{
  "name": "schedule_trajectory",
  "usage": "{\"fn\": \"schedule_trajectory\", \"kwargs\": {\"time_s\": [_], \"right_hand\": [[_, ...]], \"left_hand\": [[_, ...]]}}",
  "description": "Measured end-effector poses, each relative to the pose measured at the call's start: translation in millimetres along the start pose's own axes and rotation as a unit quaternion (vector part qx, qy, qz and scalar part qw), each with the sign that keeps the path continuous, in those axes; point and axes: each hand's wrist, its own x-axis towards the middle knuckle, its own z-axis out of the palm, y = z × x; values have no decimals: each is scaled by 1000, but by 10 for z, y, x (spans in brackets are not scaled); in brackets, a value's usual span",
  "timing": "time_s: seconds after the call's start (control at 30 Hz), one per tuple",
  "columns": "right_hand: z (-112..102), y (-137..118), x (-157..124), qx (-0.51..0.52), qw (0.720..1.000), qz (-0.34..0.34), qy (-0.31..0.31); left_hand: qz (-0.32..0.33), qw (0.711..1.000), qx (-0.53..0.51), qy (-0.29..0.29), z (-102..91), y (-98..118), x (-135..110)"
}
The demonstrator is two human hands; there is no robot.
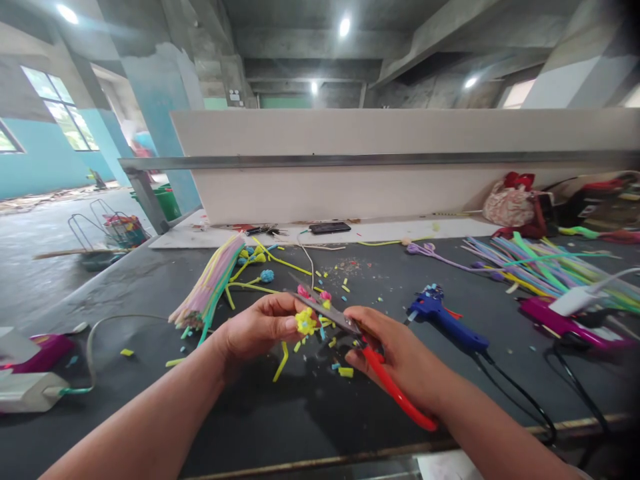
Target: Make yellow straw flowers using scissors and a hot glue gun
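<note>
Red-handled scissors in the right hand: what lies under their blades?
Below the red-handled scissors lie small yellow and blue cut scraps on the dark tabletop. Anything beneath the right hand is hidden.

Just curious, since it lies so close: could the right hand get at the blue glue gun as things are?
Probably not right away. The blue glue gun lies uncovered on the table just beyond the right hand, but that hand is occupied with the red-handled scissors.

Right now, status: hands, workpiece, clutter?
Left hand pinches yellow pipe-cleaner flower. Right hand holds red-handled scissors, blades at flower. Cut scraps beneath; blue glue gun to the right.
</note>
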Motion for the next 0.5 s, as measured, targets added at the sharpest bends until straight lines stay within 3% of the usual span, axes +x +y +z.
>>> {"fn": "schedule_trajectory", "kwargs": {"time_s": [0.1,0.17,0.27,0.37,0.5], "right_hand": [[27,70,41,21,999,40,21],[16,154,102,-11,991,120,52],[-32,333,236,-115,957,250,95],[-82,530,360,-214,932,285,73],[-140,667,416,-241,925,291,41]], "left_hand": [[2,1000,-17,5,6,-9,19],[3,1000,-21,3,13,-23,42],[-2,1000,-13,8,28,-53,80],[-7,1000,-4,13,59,-72,95],[-14,998,-38,56,117,-63,82]]}}
